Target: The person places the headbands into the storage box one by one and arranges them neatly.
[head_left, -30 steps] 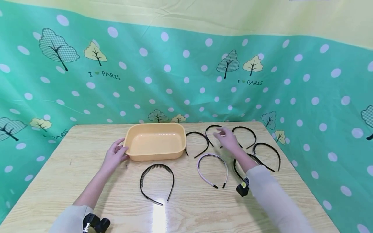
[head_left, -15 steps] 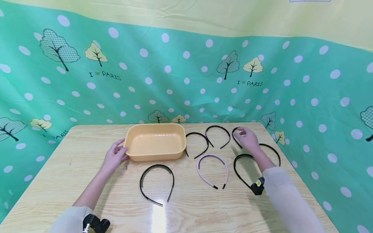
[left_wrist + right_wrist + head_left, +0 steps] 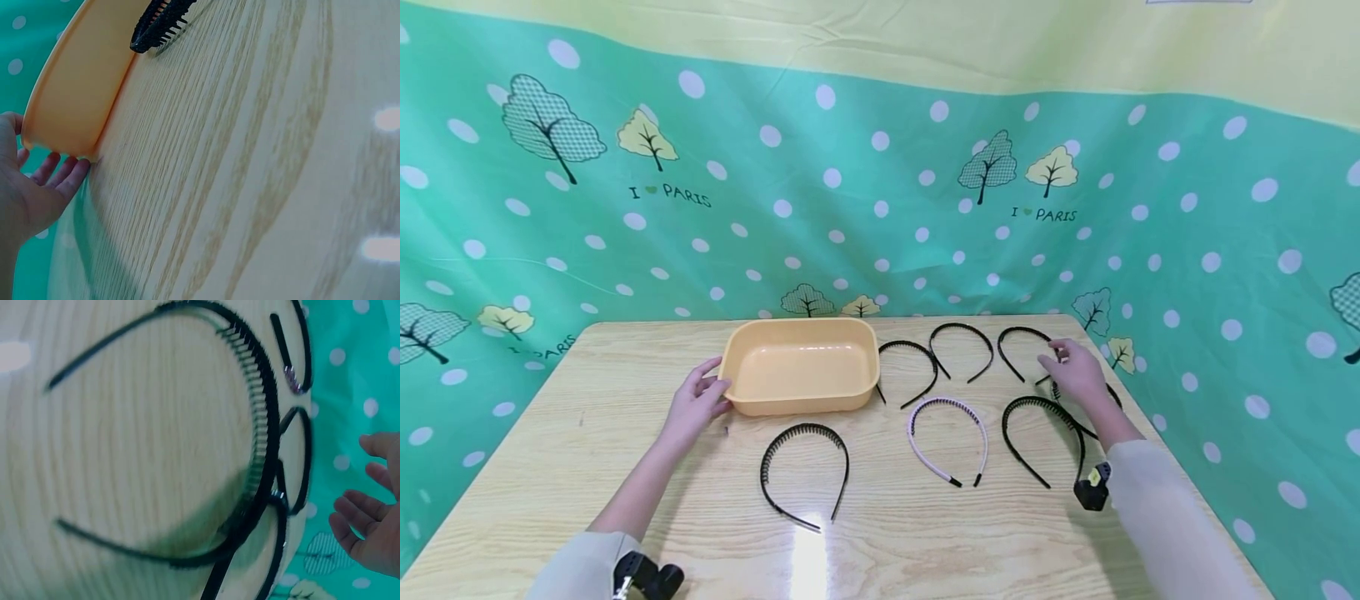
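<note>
Right hand, fingers loosely bent, spread and holding nothing, over the table well to the right of the basin; left hand, fingers relaxed, touches the basin's left end. The back black headband, also right of the basin, lies just beside the right hand's fingertips, contact uncertain, its arch away from the viewer and its ends nearer; by judgement, the right hand is better placed to reach it. Between this headband and the basin lies the lilac headband, farther forward.

Left grip pinches while the right grip hovers, loosely curled.
</note>
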{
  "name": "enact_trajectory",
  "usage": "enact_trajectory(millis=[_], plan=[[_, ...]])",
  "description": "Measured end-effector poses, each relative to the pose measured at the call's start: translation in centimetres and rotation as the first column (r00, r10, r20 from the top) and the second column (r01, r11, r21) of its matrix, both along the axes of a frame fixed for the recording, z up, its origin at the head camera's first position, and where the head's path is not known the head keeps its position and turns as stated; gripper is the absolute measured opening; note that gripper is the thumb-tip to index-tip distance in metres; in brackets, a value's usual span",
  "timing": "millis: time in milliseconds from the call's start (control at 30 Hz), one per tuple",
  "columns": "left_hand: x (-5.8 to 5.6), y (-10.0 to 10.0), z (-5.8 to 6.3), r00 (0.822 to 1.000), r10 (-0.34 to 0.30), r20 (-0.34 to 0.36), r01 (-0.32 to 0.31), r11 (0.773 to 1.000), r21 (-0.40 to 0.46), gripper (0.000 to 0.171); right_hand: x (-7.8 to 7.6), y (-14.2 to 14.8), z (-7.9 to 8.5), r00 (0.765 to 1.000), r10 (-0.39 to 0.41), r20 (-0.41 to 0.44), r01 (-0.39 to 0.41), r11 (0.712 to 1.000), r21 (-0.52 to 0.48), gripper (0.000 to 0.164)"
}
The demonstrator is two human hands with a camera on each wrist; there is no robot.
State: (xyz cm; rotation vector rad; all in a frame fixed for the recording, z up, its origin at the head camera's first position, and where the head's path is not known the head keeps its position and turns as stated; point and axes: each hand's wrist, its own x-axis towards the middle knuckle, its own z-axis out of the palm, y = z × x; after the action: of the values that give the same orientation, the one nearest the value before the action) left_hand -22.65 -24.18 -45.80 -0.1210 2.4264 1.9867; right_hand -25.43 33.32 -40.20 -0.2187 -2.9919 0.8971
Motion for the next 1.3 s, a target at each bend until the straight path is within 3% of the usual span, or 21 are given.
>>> enact_trajectory(millis=[367,700,1300], plan=[[0.0,0.2,0.0,1.000,0.004,0.007,-0.005,1.000,0.003,0.059,0.9,3.2,-1.4,1.000,0.011,-0.005,-0.010,0.994,0.107,0.055],[0.0,0.2,-0.1,1.000,0.006,0.010,-0.006,1.000,-0.001,0.059,1.5,4.0,-2.5,0.998,0.067,0.006,-0.067,0.978,0.197,0.050],[0.1,0.2,0.0,1.000,0.015,0.015,-0.015,1.000,-0.006,0.059,1.6,5.0,-3.3,0.999,0.039,0.017,-0.041,0.976,0.212,0.049]])
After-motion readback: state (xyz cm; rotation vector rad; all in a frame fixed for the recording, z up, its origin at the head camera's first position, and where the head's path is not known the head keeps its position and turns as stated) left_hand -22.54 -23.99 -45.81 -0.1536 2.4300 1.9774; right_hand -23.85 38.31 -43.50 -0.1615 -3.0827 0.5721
